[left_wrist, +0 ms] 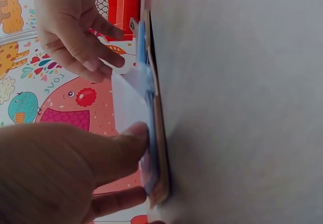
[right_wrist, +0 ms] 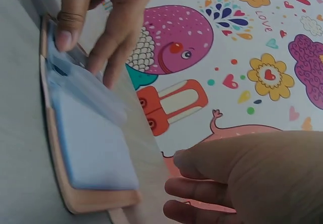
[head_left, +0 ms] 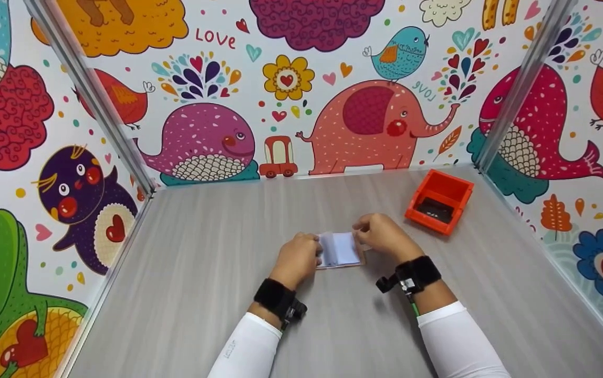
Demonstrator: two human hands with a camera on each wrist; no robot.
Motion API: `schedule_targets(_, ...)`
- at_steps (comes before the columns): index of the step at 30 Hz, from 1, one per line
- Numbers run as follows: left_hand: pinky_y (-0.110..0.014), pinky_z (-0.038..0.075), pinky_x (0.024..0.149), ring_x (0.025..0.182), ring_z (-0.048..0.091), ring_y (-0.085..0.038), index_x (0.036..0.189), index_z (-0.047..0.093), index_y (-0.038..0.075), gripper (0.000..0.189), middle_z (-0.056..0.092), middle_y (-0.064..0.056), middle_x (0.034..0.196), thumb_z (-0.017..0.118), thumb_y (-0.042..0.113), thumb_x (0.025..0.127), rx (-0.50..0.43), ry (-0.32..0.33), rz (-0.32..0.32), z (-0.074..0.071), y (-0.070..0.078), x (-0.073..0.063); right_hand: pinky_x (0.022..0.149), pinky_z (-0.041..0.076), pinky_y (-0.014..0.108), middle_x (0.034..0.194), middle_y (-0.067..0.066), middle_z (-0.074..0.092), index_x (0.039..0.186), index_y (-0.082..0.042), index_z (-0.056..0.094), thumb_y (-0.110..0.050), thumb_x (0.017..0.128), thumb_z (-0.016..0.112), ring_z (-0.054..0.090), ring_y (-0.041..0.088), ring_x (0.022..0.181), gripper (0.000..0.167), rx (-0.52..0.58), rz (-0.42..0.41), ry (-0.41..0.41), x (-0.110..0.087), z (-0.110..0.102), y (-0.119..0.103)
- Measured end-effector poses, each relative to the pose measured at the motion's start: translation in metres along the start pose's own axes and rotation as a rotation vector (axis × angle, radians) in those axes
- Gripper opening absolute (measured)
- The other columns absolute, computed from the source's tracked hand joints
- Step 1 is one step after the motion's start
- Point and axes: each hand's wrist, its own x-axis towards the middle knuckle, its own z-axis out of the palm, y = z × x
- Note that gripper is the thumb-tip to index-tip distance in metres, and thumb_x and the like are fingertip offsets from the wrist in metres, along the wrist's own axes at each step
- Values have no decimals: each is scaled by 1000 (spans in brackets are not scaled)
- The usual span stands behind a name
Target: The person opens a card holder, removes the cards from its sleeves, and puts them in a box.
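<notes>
A small tan-covered card holder [head_left: 344,249] with clear plastic sleeves lies open on the table, its sleeves [right_wrist: 96,143] spread in the right wrist view. My left hand [head_left: 296,257] grips its left side; the thumb lies on the sleeves and the fingers are at the edge. One sleeve [left_wrist: 128,100] stands partly lifted between the two sides. Close by the holder's right edge is my right hand [head_left: 385,236], fingers loosely bent. In the right wrist view those fingers [right_wrist: 199,191] are apart from the holder and hold nothing.
An orange-red bin [head_left: 440,199] with a dark item [head_left: 434,211] inside stands at the back right of the grey wood-grain table [head_left: 201,252]. Printed cartoon panels [head_left: 207,139] wall in the back and sides. A narrow strap [right_wrist: 117,216] shows at the holder's edge.
</notes>
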Motion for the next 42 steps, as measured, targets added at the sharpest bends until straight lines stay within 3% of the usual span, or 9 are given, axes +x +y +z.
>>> schedule_targets(6, -45, 64, 88, 105, 73, -28, 97, 84, 13, 9, 81, -5, 109, 89, 19, 93, 5, 12, -11, 0, 1, 0, 97, 68, 48, 116, 14, 85, 123, -5, 84, -16, 102, 79, 80, 26, 105, 24, -64, -111, -26, 1, 14, -1)
schedule_targets(9, -45, 64, 85, 102, 72, -28, 98, 83, 13, 12, 79, -6, 102, 90, 21, 93, 7, 13, -20, 0, 1, 1, 100, 67, 50, 115, 13, 85, 122, -5, 84, -14, 101, 80, 80, 25, 105, 23, -81, -127, -34, 1, 17, -1)
schedule_targets(25, -41, 62, 87, 103, 72, -26, 101, 78, 12, 15, 78, -4, 103, 88, 20, 93, 16, 21, 2, 1, -1, 2, 104, 65, 51, 115, 12, 84, 124, -7, 84, -11, 99, 82, 76, 24, 103, 26, -146, -83, -23, -1, 21, -4)
schedule_targets(32, -43, 63, 86, 98, 75, -26, 96, 83, 12, 14, 80, -5, 95, 90, 8, 84, -38, 84, 9, 1, -1, 3, 104, 64, 50, 114, 11, 84, 124, -8, 84, -12, 99, 82, 74, 23, 102, 25, -154, -75, -27, 0, 22, -4)
schedule_targets(38, -44, 63, 84, 93, 76, -27, 89, 83, 13, 10, 81, -4, 91, 88, 6, 85, -53, 89, 41, 1, 0, 3, 103, 65, 50, 116, 10, 83, 126, -10, 84, -19, 102, 80, 73, 24, 102, 26, -141, -54, -36, -4, 20, -13)
schedule_targets(42, -42, 61, 78, 86, 74, -25, 84, 82, 13, 10, 79, -3, 87, 87, 5, 86, -57, 99, 71, 2, -1, 3, 99, 65, 48, 115, 10, 83, 125, -9, 84, -24, 102, 81, 74, 23, 101, 27, -136, -96, -22, -7, 20, -22)
